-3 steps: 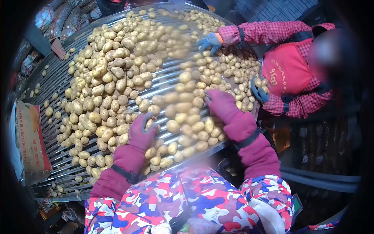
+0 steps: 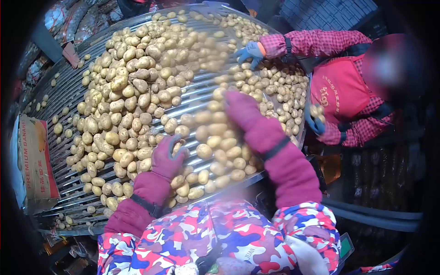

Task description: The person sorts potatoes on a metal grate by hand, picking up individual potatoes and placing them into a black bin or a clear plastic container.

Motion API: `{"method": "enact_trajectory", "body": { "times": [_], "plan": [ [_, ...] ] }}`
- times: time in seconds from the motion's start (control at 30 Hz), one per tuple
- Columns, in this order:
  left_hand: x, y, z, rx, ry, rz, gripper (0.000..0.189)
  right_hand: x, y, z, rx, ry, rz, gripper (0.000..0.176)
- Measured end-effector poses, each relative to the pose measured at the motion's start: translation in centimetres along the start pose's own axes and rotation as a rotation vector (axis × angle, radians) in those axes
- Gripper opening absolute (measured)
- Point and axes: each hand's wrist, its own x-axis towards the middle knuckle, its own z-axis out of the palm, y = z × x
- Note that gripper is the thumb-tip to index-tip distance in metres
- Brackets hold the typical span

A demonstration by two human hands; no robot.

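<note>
Head view, looking down: a slatted metal table (image 2: 176,111) carries lots of potatoes (image 2: 119,82), in a big heap on the L side & smaller ones spread at upper R, w/ bare slats b/w. Wearer's L hand (image 2: 167,156), in a purplish glove, is at the heap's near R edge; its fingers are bent & spaced apart around a potato, but can't tell if they grip it. R hand (image 2: 242,109), same colour glove, reaches farther fwd over potatoes nr the table's middle; fingers partly hidden & blurred, so can't tell if open or closed. Across at R, a co-worker in a red apron (image 2: 338,89) has one blue-gloved hand (image 2: 250,53) over the potatoes, fingers spread; the other hand (image 2: 314,124), just beyond the table edge, cups a few small ones. Far L: cardboard box (image 2: 37,160) marked "PREMIUM BANANAS".
</note>
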Motion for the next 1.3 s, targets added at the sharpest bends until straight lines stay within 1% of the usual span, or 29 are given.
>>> {"method": "enact_trajectory", "body": {
  "times": [0.07, 0.13, 0.17, 0.2, 0.27, 0.3, 0.4, 0.5, 0.53, 0.57, 0.6, 0.63, 0.7, 0.73, 0.8, 0.87, 0.9, 0.97, 1.0, 1.07, 1.17, 1.2, 1.27, 1.3],
  "plan": [
    [-0.2, 0.5, 1.1, 0.055, 0.018, 0.047, 0.045, 3.5, -0.1, 1.9, -0.122, -0.064, -0.014, 0.033],
    [-0.4, 0.6, 1.9, 0.054, 0.024, 0.047, 0.045, 4.7, -0.6, 2.9, -0.08, -0.037, 0.018, 0.033],
    [-0.4, 0.5, 1.7, 0.067, 0.023, 0.048, 0.045, 5.3, -1.2, 3.6, -0.045, -0.022, 0.033, 0.034],
    [-0.4, 0.6, 1.5, 0.067, 0.015, 0.044, 0.045, 5.5, -0.9, 3.9, 0.058, -0.022, -0.007, 0.034],
    [-0.1, 1.2, 1.6, 0.044, 0.008, 0.043, 0.045, 5.1, 1.7, 3.5, 0.238, -0.019, -0.084, 0.034],
    [-0.2, 1.2, 1.5, 0.051, 0.006, 0.044, 0.046, 4.7, 3.2, 3.7, 0.474, 0.077, -0.072, 0.029],
    [-0.1, 1.1, 1.4, 0.063, 0.011, 0.039, 0.046, 2.2, 4.3, -0.9, 1.198, 0.006, 0.13, 0.024],
    [0.2, 1.4, 1.4, 0.032, 0.001, 0.014, 0.046, -1.6, 3.3, -5.1, 0.677, 0.08, -0.002, 0.025],
    [0.3, 1.3, 1.6, 0.044, 0.005, 0.02, 0.046, -2.9, 2.5, -5.1, 0.573, 0.027, -0.021, 0.026],
    [0.3, 1.1, 1.7, 0.055, 0.006, 0.027, 0.047, -4.2, 1.2, -4.6, 0.47, -0.026, -0.037, 0.028],
    [0.3, 1.2, 1.9, 0.065, 0.005, 0.039, 0.047, -5.3, 0.6, -2.8, 0.428, -0.078, -0.094, 0.029],
    [0.4, 1.5, 2.0, 0.041, -0.003, 0.01, 0.045, -5.6, 1.0, 1.3, 0.102, -0.158, -0.29, 0.032],
    [0.6, 2.1, 1.8, 0.001, -0.014, -0.043, 0.041, -7.6, -0.8, 2.7, 0.076, 0.049, -0.334, 0.032],
    [0.6, 1.7, 1.8, 0.025, 0.001, -0.026, 0.043, -8.0, -1.6, 2.9, 0.064, 0.153, -0.364, 0.032],
    [0.0, 0.7, 2.2, 0.063, 0.018, 0.005, 0.045, -8.5, -2.4, 2.2, 0.387, -0.139, -0.142, 0.034],
    [0.1, 0.4, 2.3, 0.057, 0.025, 0.03, 0.045, -8.5, -3.1, 1.9, 0.633, -0.232, -0.032, 0.032],
    [0.1, 0.4, 2.2, 0.05, 0.03, 0.036, 0.044, -9.6, -3.5, 2.3, 0.716, -0.197, -0.027, 0.029],
    [0.2, 0.4, 2.2, 0.022, 0.019, 0.035, 0.045, -10.0, -2.1, 4.0, 0.316, -0.03, -0.33, 0.026],
    [0.1, 0.4, 2.3, 0.004, 0.021, 0.031, 0.045, -10.1, -2.3, 3.4, 0.117, 0.095, -0.45, 0.025],
    [0.2, 0.7, 2.1, 0.026, 0.025, 0.042, 0.045, -10.1, -2.3, 1.7, 0.134, -0.11, -0.437, 0.024],
    [0.2, 0.7, 1.9, 0.042, 0.013, 0.046, 0.046, -7.9, -3.0, -0.4, 0.22, -0.362, -0.18, 0.023],
    [0.1, 0.6, 1.9, 0.041, 0.005, 0.04, 0.046, -7.4, -2.9, -0.6, 0.172, -0.227, -0.199, 0.024],
    [0.0, 0.6, 1.9, 0.033, 0.01, 0.047, 0.047, -6.4, -2.4, -0.9, 0.071, 0.042, -0.236, 0.034],
    [-0.1, 0.6, 1.9, 0.029, 0.008, 0.051, 0.047, -5.8, -1.7, 1.3, -0.005, 0.047, -0.22, 0.031]
  ]
}}
